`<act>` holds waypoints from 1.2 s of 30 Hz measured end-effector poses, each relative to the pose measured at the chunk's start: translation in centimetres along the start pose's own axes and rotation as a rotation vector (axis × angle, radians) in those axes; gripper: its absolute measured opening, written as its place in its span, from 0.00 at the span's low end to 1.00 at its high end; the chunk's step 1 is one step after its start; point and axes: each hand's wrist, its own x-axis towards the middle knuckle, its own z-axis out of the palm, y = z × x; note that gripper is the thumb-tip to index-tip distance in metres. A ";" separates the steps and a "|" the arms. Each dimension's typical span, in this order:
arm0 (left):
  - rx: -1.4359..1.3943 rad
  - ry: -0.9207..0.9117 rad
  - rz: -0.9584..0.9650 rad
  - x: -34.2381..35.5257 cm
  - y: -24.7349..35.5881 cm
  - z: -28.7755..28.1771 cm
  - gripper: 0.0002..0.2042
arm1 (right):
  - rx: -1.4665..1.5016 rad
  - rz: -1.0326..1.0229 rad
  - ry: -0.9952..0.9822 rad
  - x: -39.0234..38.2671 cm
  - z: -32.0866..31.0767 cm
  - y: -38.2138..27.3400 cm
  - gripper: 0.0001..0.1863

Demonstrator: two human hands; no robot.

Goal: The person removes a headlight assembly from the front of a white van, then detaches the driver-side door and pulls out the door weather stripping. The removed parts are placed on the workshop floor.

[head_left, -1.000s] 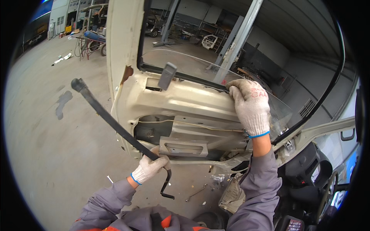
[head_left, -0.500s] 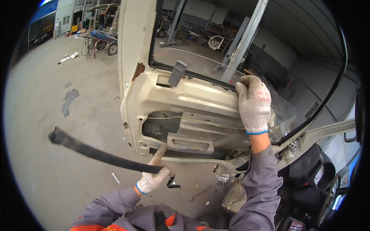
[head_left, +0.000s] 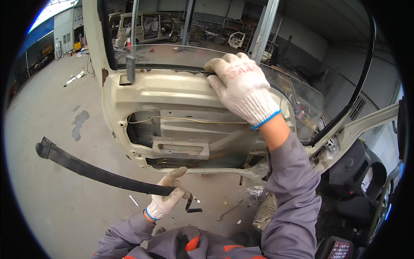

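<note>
My left hand (head_left: 167, 196) is closed around one end of a long, slightly curved black trim strip (head_left: 99, 170), its index finger stretched out. Below that hand a small black crank-shaped piece (head_left: 194, 210) sticks out; whether it is held too I cannot tell. My right hand (head_left: 243, 86) lies over the window sill of a cream car door (head_left: 172, 89), thumb and fingers bent together at the black sealing strip (head_left: 172, 69). Exactly what they pinch is hidden. Behind the sill the window glass (head_left: 172, 54) stands partly raised. Both hands wear white knit gloves.
A grey rectangular piece (head_left: 130, 68) stands at the sill's left end. Wrenches (head_left: 133, 200) lie on the concrete floor. The vehicle's dark interior with a steering wheel (head_left: 384, 203) is at right. A stripped van (head_left: 146, 28) and steel posts (head_left: 264, 32) stand beyond the door.
My right hand has slid left along the sill, and its back now faces up more. The whole door appears further left as the view has turned. My left hand keeps hold of the trim strip.
</note>
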 end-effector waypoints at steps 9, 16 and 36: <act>-0.041 0.169 -0.073 -2.0 -2.6 7.7 0.30 | -0.225 -0.197 -0.424 4.3 -1.8 1.0 0.13; -0.016 0.199 -0.002 -1.9 -3.2 9.6 0.31 | -0.181 -0.409 -0.012 6.7 1.1 -0.4 0.10; 0.145 0.520 0.035 1.1 -0.1 0.3 0.40 | -0.026 -0.192 -0.401 4.0 -2.8 2.8 0.11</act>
